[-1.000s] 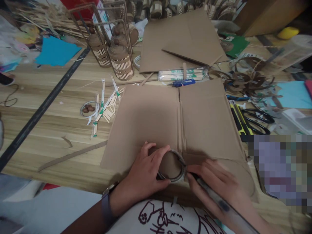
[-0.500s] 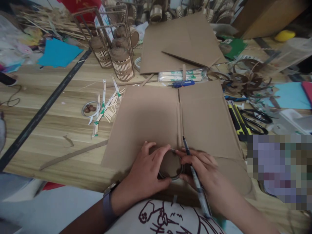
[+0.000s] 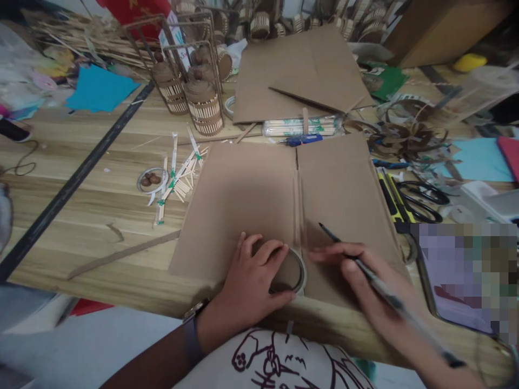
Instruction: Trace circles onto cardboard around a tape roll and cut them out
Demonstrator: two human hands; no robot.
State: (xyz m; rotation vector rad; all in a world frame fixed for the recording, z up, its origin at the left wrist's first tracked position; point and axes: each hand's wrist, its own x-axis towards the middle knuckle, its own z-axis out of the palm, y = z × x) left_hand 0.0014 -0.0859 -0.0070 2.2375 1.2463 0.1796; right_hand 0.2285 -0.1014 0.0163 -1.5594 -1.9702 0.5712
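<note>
The left hand's (image 3: 255, 275) fingers hold a round grey ring (image 3: 303, 273) flat on a big brown cardboard sheet (image 3: 243, 183), by its near edge. The right hand's (image 3: 373, 294) fingers pinch a long, thin black-and-grey pen (image 3: 385, 293), its tip away from the ring. Under the cardboard is a light wooden table (image 3: 101, 216).
</note>
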